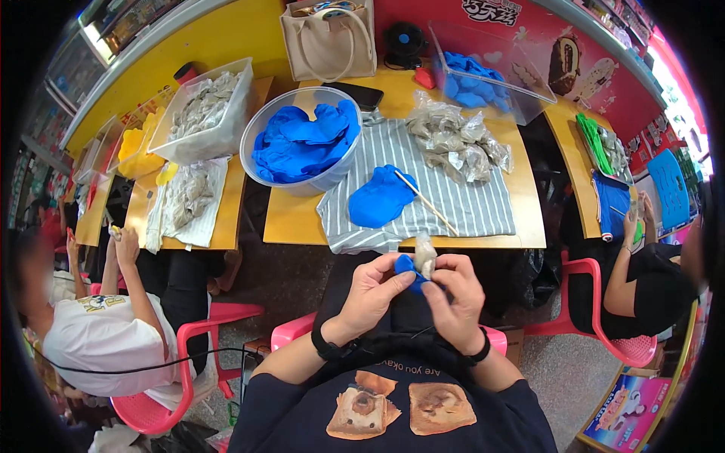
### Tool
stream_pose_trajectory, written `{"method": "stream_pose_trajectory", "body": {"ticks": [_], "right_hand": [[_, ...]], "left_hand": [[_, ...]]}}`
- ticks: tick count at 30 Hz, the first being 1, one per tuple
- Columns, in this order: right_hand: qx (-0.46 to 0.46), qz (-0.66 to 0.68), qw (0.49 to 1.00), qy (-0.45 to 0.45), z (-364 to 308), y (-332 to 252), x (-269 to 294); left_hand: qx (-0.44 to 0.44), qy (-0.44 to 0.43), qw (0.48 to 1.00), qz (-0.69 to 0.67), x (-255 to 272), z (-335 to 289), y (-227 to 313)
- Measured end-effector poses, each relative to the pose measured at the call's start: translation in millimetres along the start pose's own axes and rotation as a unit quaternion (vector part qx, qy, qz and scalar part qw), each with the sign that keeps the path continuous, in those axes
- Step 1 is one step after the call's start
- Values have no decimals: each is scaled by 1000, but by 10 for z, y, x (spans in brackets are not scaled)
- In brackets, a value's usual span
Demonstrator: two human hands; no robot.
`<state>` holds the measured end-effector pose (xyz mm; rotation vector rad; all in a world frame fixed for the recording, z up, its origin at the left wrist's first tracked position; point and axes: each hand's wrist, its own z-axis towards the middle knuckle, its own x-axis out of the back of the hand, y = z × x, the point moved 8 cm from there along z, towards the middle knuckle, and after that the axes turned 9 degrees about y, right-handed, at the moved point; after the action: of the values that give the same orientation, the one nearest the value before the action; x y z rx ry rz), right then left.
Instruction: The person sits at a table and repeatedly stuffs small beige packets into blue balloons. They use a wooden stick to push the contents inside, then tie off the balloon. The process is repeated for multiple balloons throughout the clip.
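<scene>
Left hand (375,291) is pinching a small blue piece (405,264) between the thumb and the forefinger, just in front of the table edge. Right hand (455,297) is closing from the other side, its fingers pressing at a wrapped bundle (424,257), greyish and in clear film. This bundle is standing up between the two hands, touching the blue piece; which right fingertips are bearing on it, I cannot tell exactly.

Beyond the hands, a striped cloth (483,215) is covering part of the table. On it a flat blue shape (377,202) is lying, with a thin wooden stick (430,207) resting at its right side. Farther, a round clear tub (317,186) is holding more blue pieces (306,143) at left, while a pile of wrapped bundles (457,140) is lying at right. Behind these, a beige bag (328,49) is standing near a black fan (405,41).
</scene>
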<state>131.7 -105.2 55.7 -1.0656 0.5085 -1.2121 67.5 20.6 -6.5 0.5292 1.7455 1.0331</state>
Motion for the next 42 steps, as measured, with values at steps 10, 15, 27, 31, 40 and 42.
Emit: {"method": "stream_pose_trajectory", "body": {"ticks": [10, 15, 27, 31, 40, 42], "right_hand": [[-162, 291, 912, -240, 57, 186, -238], [-114, 209, 961, -140, -1, 228, -217], [-37, 102, 990, -86, -45, 182, -25], [-44, 57, 996, -54, -156, 270, 28], [13, -15, 989, 149, -106, 306, 359], [-79, 67, 977, 188, -79, 422, 431]], "left_hand": [[37, 13, 999, -12, 27, 74, 59], [2, 16, 1000, 9, 33, 50, 24], [-150, 71, 977, 137, -163, 7, 181], [-209, 29, 942, 260, -395, -75, 178], [-270, 8, 875, 402, -677, -112, 95], [-161, 25, 953, 256, -572, -91, -65]]}}
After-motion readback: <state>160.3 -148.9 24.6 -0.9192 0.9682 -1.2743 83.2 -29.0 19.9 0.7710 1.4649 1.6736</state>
